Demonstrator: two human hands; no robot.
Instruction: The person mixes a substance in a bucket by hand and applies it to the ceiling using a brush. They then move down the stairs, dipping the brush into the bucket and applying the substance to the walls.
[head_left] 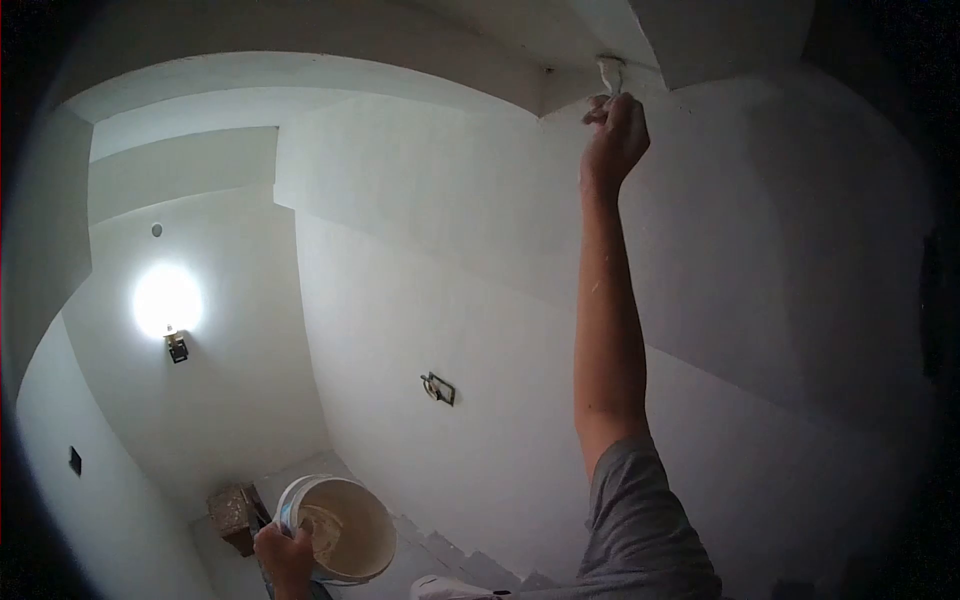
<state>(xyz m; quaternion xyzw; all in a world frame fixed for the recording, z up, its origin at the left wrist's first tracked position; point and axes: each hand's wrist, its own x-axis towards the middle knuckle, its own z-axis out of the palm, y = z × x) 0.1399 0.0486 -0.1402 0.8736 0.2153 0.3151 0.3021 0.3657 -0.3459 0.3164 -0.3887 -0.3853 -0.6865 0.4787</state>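
High up, my right hand (616,135) is closed around the handle of a small paintbrush (610,74). The brush's whitish, flared head touches the corner where the wall meets the ceiling recess, beside a beam. Down at the lower left, my left hand (286,560) grips the rim of a white bucket (375,530), tilted so its inside faces me. Pale cream paint (325,535) coats the bucket's bottom and side. My left fingers are partly hidden behind and inside the rim.
A lit wall lamp (177,345) glares at the left. An open electrical box (438,388) with wires sits in the middle wall, and a dark box (76,460) in the left wall. Beyond the bucket is a stained brown box (233,515). Ceiling beams (400,80) cross overhead.
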